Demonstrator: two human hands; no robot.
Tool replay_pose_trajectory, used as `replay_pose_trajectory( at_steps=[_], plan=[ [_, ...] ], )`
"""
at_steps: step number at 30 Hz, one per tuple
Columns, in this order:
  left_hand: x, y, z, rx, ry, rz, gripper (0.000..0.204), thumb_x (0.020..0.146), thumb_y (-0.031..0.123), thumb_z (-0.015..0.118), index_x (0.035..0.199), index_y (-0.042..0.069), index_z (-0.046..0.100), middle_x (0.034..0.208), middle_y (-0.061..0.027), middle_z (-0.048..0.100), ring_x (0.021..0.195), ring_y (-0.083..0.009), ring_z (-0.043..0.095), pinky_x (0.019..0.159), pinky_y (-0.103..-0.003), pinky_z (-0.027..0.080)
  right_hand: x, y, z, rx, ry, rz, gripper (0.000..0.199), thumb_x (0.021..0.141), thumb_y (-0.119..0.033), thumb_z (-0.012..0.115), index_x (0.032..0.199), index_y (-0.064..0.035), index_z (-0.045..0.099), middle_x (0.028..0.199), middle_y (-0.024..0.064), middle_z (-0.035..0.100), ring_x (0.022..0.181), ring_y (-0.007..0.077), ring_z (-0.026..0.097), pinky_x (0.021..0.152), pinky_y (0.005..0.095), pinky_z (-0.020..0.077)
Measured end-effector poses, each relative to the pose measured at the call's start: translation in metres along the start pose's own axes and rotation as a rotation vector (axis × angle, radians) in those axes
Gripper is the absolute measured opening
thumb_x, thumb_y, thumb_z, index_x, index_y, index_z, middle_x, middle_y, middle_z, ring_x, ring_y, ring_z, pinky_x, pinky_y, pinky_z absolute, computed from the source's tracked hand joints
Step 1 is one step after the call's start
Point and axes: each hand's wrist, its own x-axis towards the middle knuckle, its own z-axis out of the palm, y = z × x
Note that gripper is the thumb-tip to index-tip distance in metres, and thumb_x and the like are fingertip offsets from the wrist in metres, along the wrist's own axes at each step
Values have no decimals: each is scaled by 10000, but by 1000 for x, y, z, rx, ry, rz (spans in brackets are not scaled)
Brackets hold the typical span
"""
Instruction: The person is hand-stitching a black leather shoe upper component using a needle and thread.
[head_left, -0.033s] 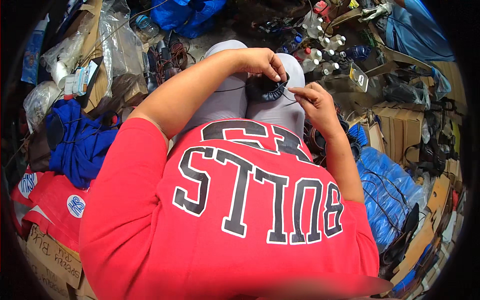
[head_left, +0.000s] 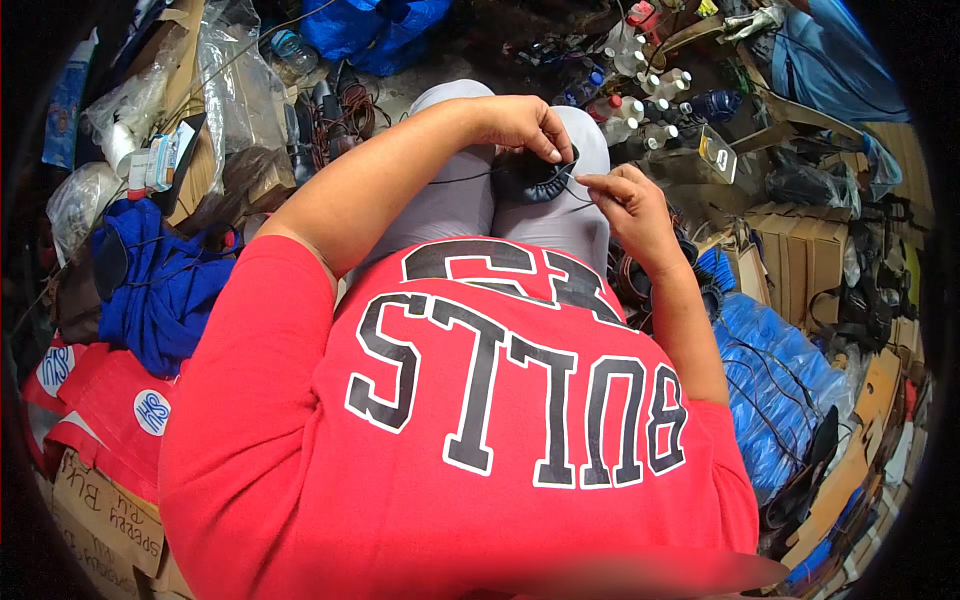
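Left hand (head_left: 525, 125) was curled over the top of a small dark round piece (head_left: 535, 180), fingers closed on its upper rim, holding it on the lap over the knees. Piece looked like dark leather with a gathered edge; exact kind could not be told. Right hand (head_left: 622, 195) sat just beside it on the right, thumb and forefinger pinched shut on a thin dark thread (head_left: 572, 190) that ran to the piece's edge. Whether a needle sat in that pinch could not be told. Another length of thread trailed left from the piece across the thigh.

Both forearms reached forward over grey trousers (head_left: 450, 205). Red shirt (head_left: 450, 430) with large black letters filled the lower view.

Around the lap: clear plastic bags (head_left: 235, 90) and a coil of brown cord (head_left: 345, 115) ahead on the left; a blue cloth (head_left: 160, 290) heaped left of the arm; red bags (head_left: 95, 410) below it. A cluster of small white-capped bottles (head_left: 650, 90) stood ahead on the right. Cardboard boxes (head_left: 800, 260) and a blue plastic sheet (head_left: 775, 390) lay to the right.
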Motion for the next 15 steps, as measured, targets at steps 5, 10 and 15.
replay_pose_trajectory(
  at_steps=[5,10,15],
  plan=[
    [2,1,1,-10,-6,-9,220,767,109,683,972,28,683,868,-1,669,759,-77,568,690,-226,442,3,-4,-4,-31,-31,27,173,787,-38,612,935,-78,691,750,76,569,699,203,569,645,286,449],
    [5,6,3,48,7,-24,228,769,115,684,983,36,681,876,1,667,762,-75,566,692,-228,443,6,-9,4,-130,-13,8,180,772,-46,612,926,-93,693,750,90,567,698,229,571,647,302,453],
    [5,3,3,15,-23,17,237,772,114,681,995,35,676,892,-1,664,793,-86,570,727,-237,447,2,-1,3,-79,-1,53,193,765,-67,604,933,-111,689,748,98,564,711,261,566,665,339,453]
  ],
)
